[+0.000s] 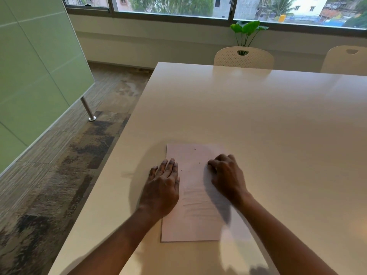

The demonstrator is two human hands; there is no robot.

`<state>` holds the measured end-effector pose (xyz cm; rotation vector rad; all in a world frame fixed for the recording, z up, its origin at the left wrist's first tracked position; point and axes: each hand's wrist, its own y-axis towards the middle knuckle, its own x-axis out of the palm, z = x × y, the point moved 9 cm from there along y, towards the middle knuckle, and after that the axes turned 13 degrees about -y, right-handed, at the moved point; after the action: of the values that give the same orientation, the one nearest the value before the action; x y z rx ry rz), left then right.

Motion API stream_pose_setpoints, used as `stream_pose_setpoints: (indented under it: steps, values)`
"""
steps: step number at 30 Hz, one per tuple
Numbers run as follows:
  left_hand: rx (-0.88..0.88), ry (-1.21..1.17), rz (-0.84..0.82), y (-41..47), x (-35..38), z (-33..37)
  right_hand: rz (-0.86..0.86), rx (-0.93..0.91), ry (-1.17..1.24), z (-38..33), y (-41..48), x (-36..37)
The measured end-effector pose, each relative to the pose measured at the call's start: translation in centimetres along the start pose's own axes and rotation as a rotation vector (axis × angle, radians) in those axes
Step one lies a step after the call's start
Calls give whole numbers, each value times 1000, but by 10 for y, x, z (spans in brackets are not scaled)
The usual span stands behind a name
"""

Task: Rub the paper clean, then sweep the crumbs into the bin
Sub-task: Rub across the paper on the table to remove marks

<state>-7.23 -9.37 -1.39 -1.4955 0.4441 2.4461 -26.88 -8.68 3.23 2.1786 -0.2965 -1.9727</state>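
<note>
A white sheet of paper (195, 221) lies on the white table (268, 116) near its front-left corner. Faint grey pencil lines show across its middle. A few dark eraser crumbs (199, 163) lie on its upper half. My left hand (161, 187) rests flat on the paper's left edge, fingers straight and pointing away from me. My right hand (225, 175) is on the paper's upper right part with its fingers curled tight, pinching what seems to be an eraser, which the fingers almost wholly hide. No bin is in view.
The table's left edge runs diagonally beside patterned carpet (65, 165). A green glass partition (33, 72) on a metal foot (90, 113) stands at the left. Two white chairs (243, 57) and a potted plant (247, 29) are beyond the far edge.
</note>
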Motion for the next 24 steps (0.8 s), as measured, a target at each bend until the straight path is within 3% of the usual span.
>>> stream_pose_setpoints:
  steps: [3,8,12,14,19,24]
  values:
    - [-4,3,-2,-1,1,0,14,117,-35,9,14,-2]
    - [-4,8,6,0,0,0,-2,-158,-2,-35,-1,8]
    - [2,16,-1,0,1,-1,-12,88,-23,17,29,0]
    - [-1,12,-1,-1,1,-1,-9,125,-30,12,34,-1]
    - [-6,4,3,0,2,-1,-18,-144,-2,-43,15,10]
    - [-5,13,7,0,2,-1,3,116,12,-5,44,6]
